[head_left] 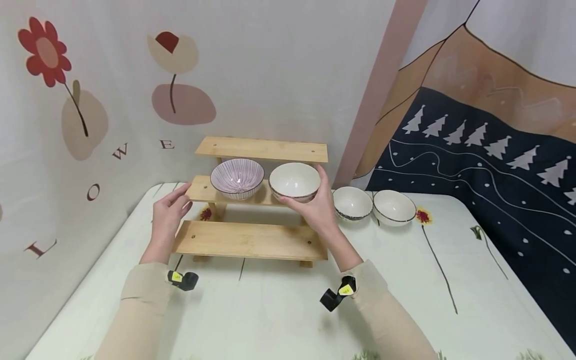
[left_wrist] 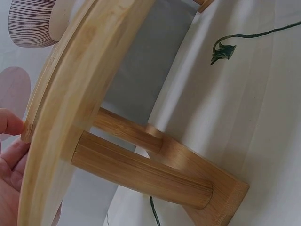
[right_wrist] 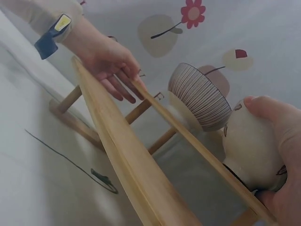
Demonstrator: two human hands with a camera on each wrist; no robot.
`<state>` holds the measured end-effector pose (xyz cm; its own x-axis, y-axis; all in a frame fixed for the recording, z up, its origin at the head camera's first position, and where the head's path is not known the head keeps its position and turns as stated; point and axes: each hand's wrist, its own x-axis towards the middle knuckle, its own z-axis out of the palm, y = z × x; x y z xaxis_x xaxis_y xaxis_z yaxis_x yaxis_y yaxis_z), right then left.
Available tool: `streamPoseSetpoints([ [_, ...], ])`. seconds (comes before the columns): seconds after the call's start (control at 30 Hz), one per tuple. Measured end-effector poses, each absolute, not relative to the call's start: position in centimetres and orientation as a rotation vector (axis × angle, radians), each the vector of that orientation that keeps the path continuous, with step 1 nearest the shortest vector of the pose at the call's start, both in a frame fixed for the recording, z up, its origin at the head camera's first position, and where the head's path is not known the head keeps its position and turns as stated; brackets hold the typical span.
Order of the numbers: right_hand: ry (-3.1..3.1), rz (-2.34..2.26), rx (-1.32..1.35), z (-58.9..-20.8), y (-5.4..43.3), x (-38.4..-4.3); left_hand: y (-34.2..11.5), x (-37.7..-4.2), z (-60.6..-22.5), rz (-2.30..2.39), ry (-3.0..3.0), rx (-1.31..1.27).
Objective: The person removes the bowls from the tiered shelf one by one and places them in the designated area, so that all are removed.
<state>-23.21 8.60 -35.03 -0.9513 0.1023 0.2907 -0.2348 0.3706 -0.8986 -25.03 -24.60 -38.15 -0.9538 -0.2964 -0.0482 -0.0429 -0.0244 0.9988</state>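
A three-tier wooden stand (head_left: 252,240) stands on the table. My left hand (head_left: 170,212) pinches the left end of its middle board, thumb (left_wrist: 11,123) above and fingers below. On that board, toward the left, rests a bowl with thin purple stripes (head_left: 237,179). My right hand (head_left: 318,202) grips a white bowl with a dark rim (head_left: 294,180) at the board's right end, thumb at the near side and fingers round the far right side. In the right wrist view the white bowl (right_wrist: 251,148) is upright beside the striped bowl (right_wrist: 197,96), its foot close over the board.
Two more white bowls, one (head_left: 352,204) beside the other (head_left: 394,207), sit on the table to the right of the stand. The top board (head_left: 263,149) and bottom board (head_left: 252,241) bear nothing. A printed curtain (head_left: 279,65) hangs close behind; a dark printed cloth (head_left: 472,150) is at right.
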Motion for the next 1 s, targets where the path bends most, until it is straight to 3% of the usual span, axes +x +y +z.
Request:
streamPoseSetpoints([
  [1.0,-2.192,1.745,0.118,-34.9,13.7,-18.2,-24.4,-25.2,-38.1,-2.082,-2.085,0.397],
])
